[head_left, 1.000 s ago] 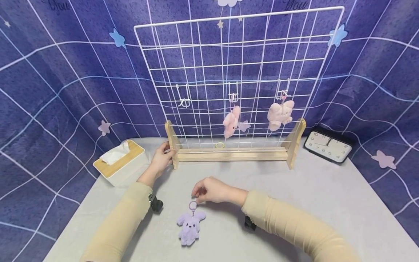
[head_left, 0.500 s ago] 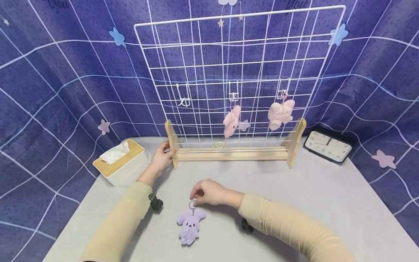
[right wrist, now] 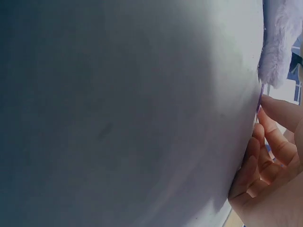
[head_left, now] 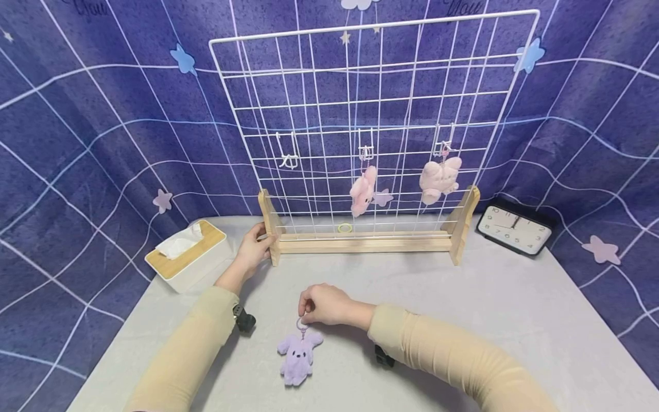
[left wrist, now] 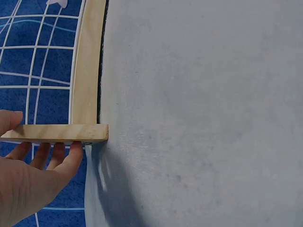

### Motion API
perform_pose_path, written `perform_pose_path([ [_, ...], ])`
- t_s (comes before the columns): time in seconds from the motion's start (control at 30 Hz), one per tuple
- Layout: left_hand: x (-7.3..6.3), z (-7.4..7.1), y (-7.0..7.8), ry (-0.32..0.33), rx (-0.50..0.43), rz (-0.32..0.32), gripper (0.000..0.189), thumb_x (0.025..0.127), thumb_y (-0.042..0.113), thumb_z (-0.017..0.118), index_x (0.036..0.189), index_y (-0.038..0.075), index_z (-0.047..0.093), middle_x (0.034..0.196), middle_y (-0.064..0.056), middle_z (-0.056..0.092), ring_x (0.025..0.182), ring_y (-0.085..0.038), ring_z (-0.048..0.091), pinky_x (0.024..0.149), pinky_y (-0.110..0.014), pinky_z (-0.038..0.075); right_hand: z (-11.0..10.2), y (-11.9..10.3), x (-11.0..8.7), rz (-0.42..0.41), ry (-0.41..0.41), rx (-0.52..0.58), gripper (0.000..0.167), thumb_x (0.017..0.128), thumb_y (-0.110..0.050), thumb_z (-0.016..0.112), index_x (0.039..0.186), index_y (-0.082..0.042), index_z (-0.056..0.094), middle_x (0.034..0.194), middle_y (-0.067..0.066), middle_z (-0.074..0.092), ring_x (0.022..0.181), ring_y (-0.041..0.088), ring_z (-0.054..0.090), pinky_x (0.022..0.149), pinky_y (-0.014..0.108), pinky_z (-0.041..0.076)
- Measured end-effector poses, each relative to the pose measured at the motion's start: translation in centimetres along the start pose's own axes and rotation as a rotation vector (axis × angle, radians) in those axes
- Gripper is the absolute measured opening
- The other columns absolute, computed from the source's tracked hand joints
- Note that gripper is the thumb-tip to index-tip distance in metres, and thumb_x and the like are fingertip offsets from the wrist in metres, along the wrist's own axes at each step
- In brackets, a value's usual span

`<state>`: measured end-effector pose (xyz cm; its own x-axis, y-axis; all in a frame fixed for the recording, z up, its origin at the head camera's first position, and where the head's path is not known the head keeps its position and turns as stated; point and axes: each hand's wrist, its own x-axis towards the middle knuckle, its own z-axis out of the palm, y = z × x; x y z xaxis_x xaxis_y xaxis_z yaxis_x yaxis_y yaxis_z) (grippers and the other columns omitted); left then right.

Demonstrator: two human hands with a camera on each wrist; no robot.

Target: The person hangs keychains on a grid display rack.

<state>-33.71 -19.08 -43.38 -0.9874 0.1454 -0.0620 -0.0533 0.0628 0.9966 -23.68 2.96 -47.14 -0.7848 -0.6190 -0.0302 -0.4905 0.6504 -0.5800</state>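
A purple plush dog keychain (head_left: 297, 359) lies face up on the table, its ring towards the rack. My right hand (head_left: 325, 303) pinches that purple ring (right wrist: 260, 100) between thumb and forefinger; the plush's fur shows at the upper edge of the right wrist view. My left hand (head_left: 252, 249) grips the left wooden upright (head_left: 269, 220) of the stand, thumb on one face and fingers on the other, as the left wrist view shows. The stand carries a white wire grid (head_left: 329, 103). Two pink plush keychains, one narrow (head_left: 363, 192) and one rounder (head_left: 440, 181), hang from its hooks.
A white hook (head_left: 289, 160) on the grid's left side holds nothing. A tissue box (head_left: 187, 257) with a wooden lid stands left of the rack, and a black-framed clock (head_left: 516, 228) stands to its right. A yellow ring (head_left: 345, 228) shows behind the grid.
My right hand has shifted slightly left, and its thumb and forefinger have come together on the keychain's ring. The left hand stays on the upright.
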Motion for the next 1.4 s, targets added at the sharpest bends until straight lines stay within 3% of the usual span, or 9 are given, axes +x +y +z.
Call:
perform_pose_path([
  [0.37, 0.1, -0.1, -0.1, -0.004, 0.002, 0.000, 0.055, 0.105, 0.001, 0.049, 0.155, -0.007, 0.027, 0.152, -0.033, 0.033, 0.136, -0.051, 0.040, 0.110, -0.059, 0.041, 0.0, -0.6, -0.1, 0.031, -0.015, -0.042, 0.015, 0.085, -0.017, 0.083, 0.076, -0.022, 0.071, 0.074, -0.014, 0.054, 0.073, 0.002, 0.050, 0.064, 0.019, 0.043],
  [0.6, 1.8, -0.7, -2.6, 0.027, 0.022, 0.029, 0.056, 0.106, 0.008, 0.051, 0.157, 0.000, 0.028, 0.152, -0.028, 0.037, 0.135, -0.046, 0.043, 0.108, -0.055, 0.045, -0.3, -0.8, -0.4, 0.005, -0.051, -0.046, 0.015, 0.089, -0.016, 0.081, 0.078, -0.020, 0.071, 0.078, -0.013, 0.054, 0.074, 0.003, 0.049, 0.067, 0.019, 0.043],
  [0.8, 1.5, -0.6, -2.1, 0.018, -0.001, 0.014, 0.056, 0.106, 0.005, 0.050, 0.157, -0.002, 0.027, 0.153, -0.030, 0.034, 0.137, -0.047, 0.041, 0.109, -0.056, 0.043, -0.5, -0.4, -0.5, -0.033, -0.047, -0.015, 0.015, 0.088, -0.015, 0.082, 0.079, -0.019, 0.071, 0.079, -0.014, 0.054, 0.075, 0.001, 0.049, 0.071, 0.017, 0.044],
  [1.07, 0.1, 0.0, -0.1, -0.002, -0.011, 0.005, 0.055, 0.105, 0.000, 0.049, 0.155, -0.007, 0.026, 0.153, -0.034, 0.031, 0.137, -0.051, 0.038, 0.111, -0.059, 0.040, -0.6, 0.0, -0.6, -0.067, -0.044, 0.010, 0.013, 0.088, -0.016, 0.081, 0.079, -0.018, 0.072, 0.079, -0.013, 0.054, 0.076, 0.001, 0.049, 0.073, 0.017, 0.044],
  [1.4, 0.0, 0.0, 0.0, 0.003, -0.005, 0.009, 0.055, 0.105, 0.001, 0.049, 0.154, -0.007, 0.027, 0.152, -0.033, 0.033, 0.138, -0.050, 0.038, 0.111, -0.058, 0.040, -0.9, -0.1, -0.6, -0.114, -0.063, 0.065, 0.013, 0.090, -0.012, 0.079, 0.080, -0.016, 0.072, 0.071, -0.016, 0.059, 0.072, 0.000, 0.051, 0.072, 0.017, 0.044],
])
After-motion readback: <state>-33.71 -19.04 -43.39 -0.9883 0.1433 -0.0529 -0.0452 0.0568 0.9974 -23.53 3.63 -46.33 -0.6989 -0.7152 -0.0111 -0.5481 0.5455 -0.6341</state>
